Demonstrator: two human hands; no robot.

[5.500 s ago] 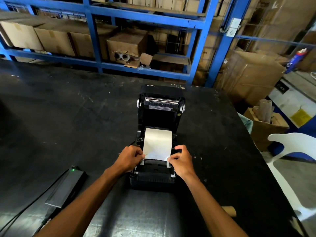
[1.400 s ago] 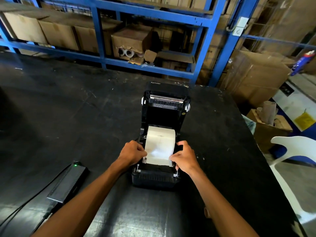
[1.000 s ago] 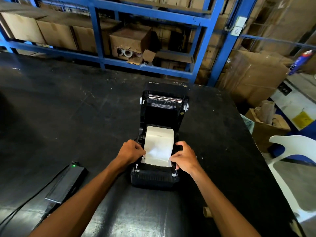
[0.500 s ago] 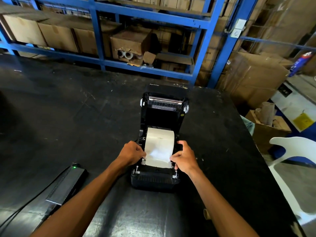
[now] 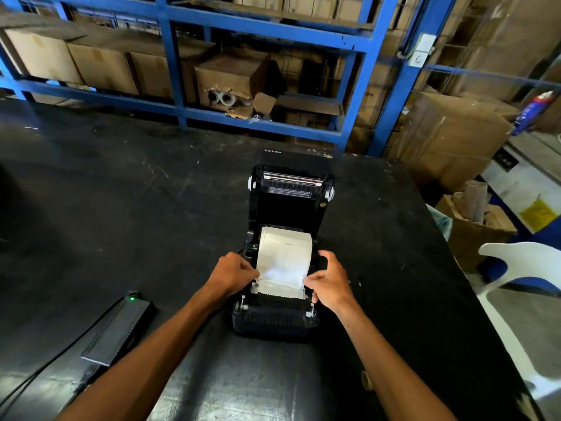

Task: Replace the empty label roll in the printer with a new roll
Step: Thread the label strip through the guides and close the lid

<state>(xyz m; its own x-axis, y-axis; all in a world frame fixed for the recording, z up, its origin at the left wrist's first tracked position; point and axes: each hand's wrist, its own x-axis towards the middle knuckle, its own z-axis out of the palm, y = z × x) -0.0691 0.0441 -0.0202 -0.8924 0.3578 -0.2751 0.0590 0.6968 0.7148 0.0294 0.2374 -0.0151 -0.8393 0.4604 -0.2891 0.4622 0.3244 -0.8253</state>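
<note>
At frame centre, on the black counter [image 5: 121, 208], our left hand [image 5: 232, 273] and right hand [image 5: 329, 281] pinch the white label paper [image 5: 283, 262] edges inside the open black plastic printer [image 5: 282, 244].

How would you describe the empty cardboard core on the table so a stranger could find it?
Start at the black table and find the open printer in its middle. Go from the printer's front toward the table's near right edge, just past the right forearm. The core lies there, a small tan tube, the only cardboard thing on the tabletop.
</note>
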